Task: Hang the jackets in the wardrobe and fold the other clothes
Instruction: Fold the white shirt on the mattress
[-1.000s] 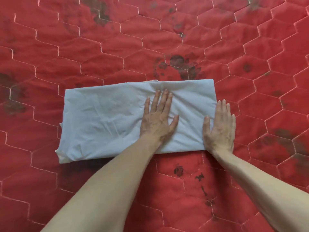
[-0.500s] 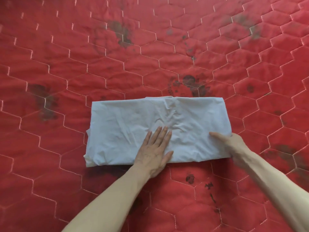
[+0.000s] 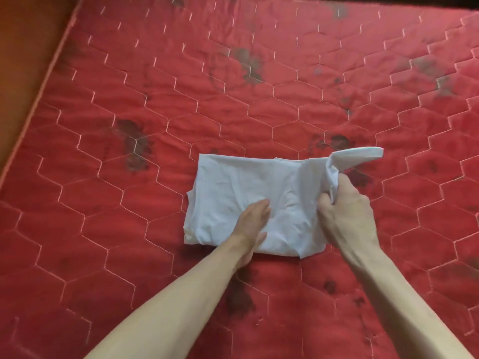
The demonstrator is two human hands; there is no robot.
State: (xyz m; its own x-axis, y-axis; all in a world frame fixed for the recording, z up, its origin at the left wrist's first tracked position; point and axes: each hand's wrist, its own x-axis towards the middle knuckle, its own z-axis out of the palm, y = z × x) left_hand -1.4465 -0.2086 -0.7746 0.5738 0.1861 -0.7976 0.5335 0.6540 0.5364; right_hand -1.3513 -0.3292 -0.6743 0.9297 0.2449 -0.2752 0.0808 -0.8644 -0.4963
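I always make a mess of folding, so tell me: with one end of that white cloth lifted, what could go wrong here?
Two risks, as I judge them. The right hand grips the white garment in a bunched wad, so the lifted end may come down creased or crooked. The left hand presses only near the front edge, so the layers on the red mattress could slide as the end is pulled over.

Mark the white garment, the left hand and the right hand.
white garment [image 3: 233, 185]: head view, flat middle of the folded cloth.
left hand [image 3: 252, 224]: head view, back of the hand pressing the cloth.
right hand [image 3: 347, 216]: head view, back of the hand gripping the lifted end.
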